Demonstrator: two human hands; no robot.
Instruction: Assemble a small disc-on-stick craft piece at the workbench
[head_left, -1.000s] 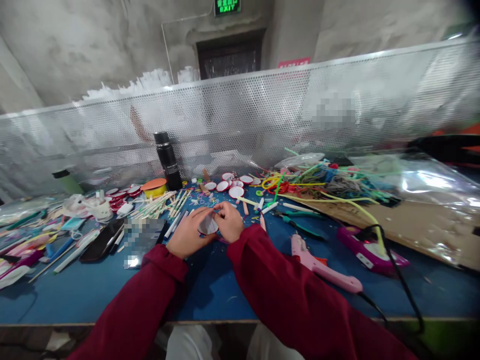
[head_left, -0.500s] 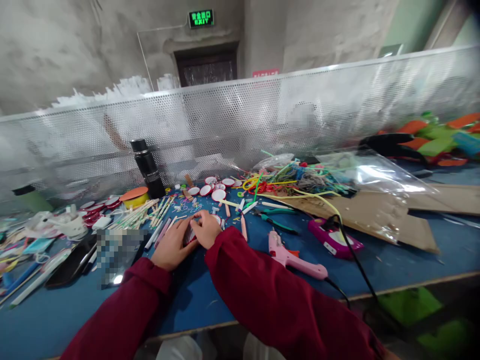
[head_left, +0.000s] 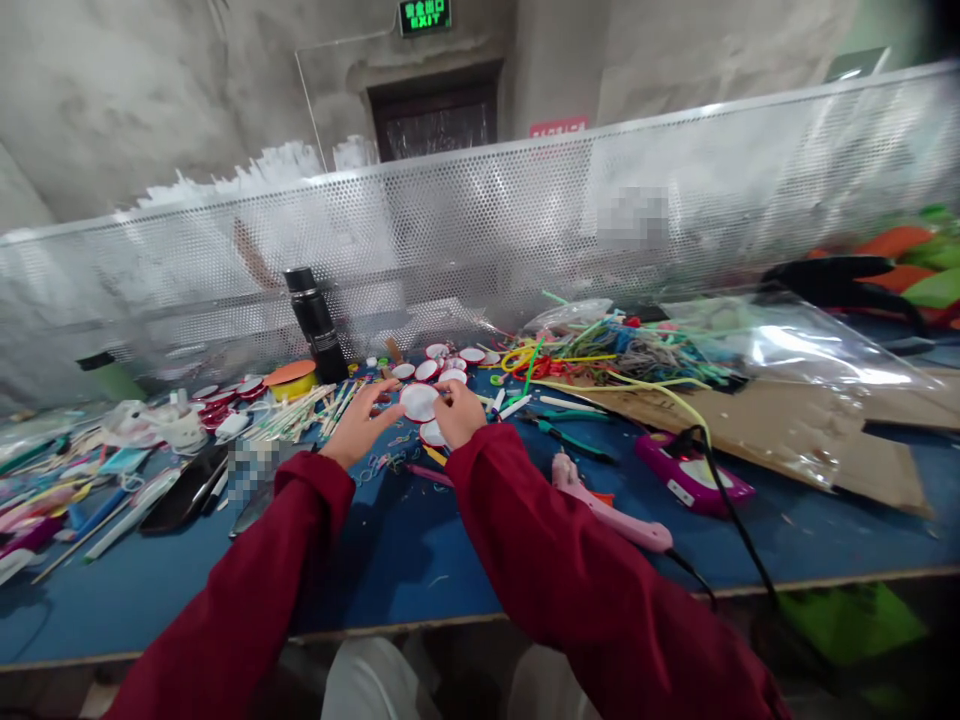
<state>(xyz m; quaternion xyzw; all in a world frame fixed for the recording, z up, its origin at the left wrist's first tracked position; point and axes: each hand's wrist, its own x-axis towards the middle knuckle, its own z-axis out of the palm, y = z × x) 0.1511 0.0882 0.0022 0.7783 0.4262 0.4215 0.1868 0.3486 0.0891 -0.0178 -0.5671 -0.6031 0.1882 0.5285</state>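
Two hands meet over the blue surface: the left hand and right hand pinch a white disc by opposite edges, face up just above a second disc, likely to keep it flat. A glue gun lies near.

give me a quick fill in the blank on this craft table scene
1. Both hands hold a round white ____ above the table.
2. The glue gun by the right hand is ____ in colour.
3. The black flask stands upright beyond the ____ hand.

Missing words: disc; pink; left
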